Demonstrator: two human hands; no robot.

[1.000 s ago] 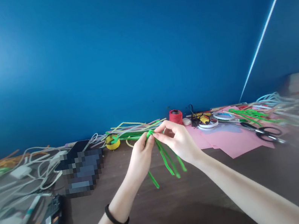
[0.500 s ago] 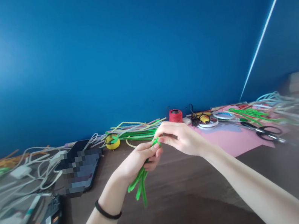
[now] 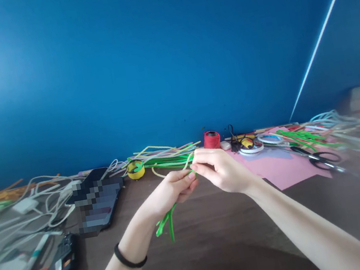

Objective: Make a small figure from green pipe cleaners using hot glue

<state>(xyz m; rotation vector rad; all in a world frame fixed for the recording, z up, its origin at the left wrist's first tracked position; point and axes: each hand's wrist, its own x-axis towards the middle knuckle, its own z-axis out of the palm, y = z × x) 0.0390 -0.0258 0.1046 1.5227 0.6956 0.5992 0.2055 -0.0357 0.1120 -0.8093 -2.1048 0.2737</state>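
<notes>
Nearer than the red spool [image 3: 212,140], the left hand [image 3: 171,192] is clasping green stems [image 3: 170,217] in curled fingers; the right hand [image 3: 223,170] is tightly pinching their upper end.

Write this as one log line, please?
left hand: gripping green strands; right hand: fingers pinched at their upper end; red spool: beyond right hand

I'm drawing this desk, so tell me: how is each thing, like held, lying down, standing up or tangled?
Left hand: closed on green strands
Green strands: held, lower ends hanging
Right hand: pinching their upper end
Scissors: lying, blades unclear
Pink paper: flat
Red spool: standing
White cables: tangled
Phone: lying flat
Black wristband: worn, left arm
</notes>
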